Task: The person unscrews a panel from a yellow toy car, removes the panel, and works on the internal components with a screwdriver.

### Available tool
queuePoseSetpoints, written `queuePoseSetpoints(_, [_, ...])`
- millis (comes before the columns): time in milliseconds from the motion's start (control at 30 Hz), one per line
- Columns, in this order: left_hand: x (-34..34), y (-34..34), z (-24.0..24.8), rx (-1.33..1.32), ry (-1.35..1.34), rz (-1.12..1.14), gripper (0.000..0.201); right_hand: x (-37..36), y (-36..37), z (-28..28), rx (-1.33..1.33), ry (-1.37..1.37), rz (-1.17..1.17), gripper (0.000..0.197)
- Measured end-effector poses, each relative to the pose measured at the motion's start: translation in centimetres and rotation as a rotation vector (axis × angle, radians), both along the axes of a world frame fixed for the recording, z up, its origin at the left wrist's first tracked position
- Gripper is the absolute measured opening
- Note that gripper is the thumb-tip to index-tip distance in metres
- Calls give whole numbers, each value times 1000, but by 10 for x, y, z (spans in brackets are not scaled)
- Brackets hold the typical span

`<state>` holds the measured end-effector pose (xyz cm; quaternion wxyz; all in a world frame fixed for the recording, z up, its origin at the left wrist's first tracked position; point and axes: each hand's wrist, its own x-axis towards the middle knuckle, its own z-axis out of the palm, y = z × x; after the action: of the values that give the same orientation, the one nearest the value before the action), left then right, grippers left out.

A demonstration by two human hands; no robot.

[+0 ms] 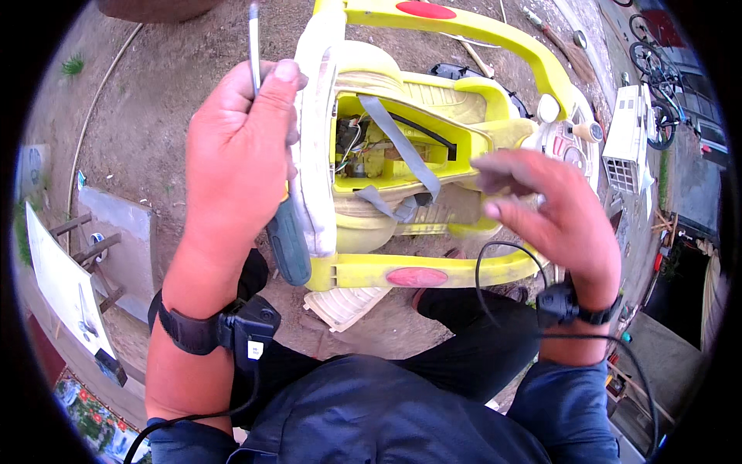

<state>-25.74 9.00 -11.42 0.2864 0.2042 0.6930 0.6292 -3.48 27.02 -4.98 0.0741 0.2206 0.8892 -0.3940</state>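
Observation:
My left hand [239,147] is closed around a screwdriver. Its dark green handle [289,243] sticks out below the palm, and its metal shaft [254,50] points up past the thumb. That hand is at the white left end of a yellow ride-on toy car [456,272]. In the middle of the car an uncovered compartment [398,168] shows wires [353,138] and small parts that I cannot make out singly. A grey strap [398,143] runs slantwise across it. Over the compartment's right end hovers my right hand [553,205], fingers apart and holding nothing; whether its fingertips touch the car is unclear.
A cream plastic panel [348,305] lies on the ground below the car. To the left are a grey board [127,232] with wooden pieces and a white sheet [66,278]. A white box-like unit [627,139], a broom [572,54] and bicycles [657,85] are at the right.

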Motion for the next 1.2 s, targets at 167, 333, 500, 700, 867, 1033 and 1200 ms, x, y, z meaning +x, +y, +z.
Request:
queuePoseSetpoints(167, [0, -7, 0, -32, -101, 32, 31, 56, -29, -8, 49, 34, -31, 50])
queuePoseSetpoints(333, [-4, -24, -3, -13, -180, 57, 32, 77, -52, -37, -41, 106, -168, 51])
queuePoseSetpoints(500, [-1, -31, -4, 42, -265, 62, 31, 73, -70, -53, 16, 130, 8, 60])
queuePoseSetpoints(700, [1, -30, -5, 63, -304, 73, 30, 60, -99, -71, 78, 134, 47, 70])
queuePoseSetpoints(867, [1, -28, -6, 51, -335, 66, 32, 51, -110, -86, 258, 13, 42, 62])
queuePoseSetpoints(1033, [1, -25, -7, 9, -352, 88, 32, 45, -117, -100, 417, 24, -16, 32])
queuePoseSetpoints(1200, [2, -24, -7, -12, -340, 98, 32, 43, -118, -102, 486, 61, -24, 32])
